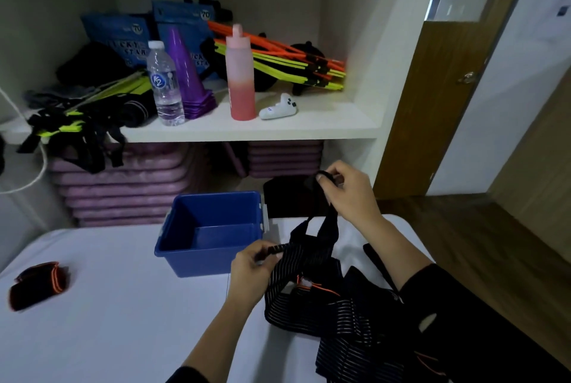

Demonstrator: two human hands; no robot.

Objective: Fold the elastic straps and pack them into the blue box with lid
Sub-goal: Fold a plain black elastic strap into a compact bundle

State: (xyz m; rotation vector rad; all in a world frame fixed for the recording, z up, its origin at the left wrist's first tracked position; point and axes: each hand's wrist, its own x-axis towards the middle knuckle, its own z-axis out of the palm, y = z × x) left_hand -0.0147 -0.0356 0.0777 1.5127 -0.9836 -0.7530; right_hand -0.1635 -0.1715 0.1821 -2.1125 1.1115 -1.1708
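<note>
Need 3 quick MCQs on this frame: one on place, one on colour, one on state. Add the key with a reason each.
1. Where does the folded strap with the orange edge lie?
A. on the table, left of the blue box
B. inside the blue box
C. on the floor

2. What colour is the tall bottle beside the purple cone on the shelf?
A. green
B. pink
C. black

3. The striped strap is:
A. held by both hands
B. lying in the box
C. hanging from the shelf

Key:
1 A, it lies on the white tabletop, apart from the box.
2 B, its body is pink, darker toward the base.
3 A, the left hand pinches its edge and the right hand grips its upper loop.
</note>
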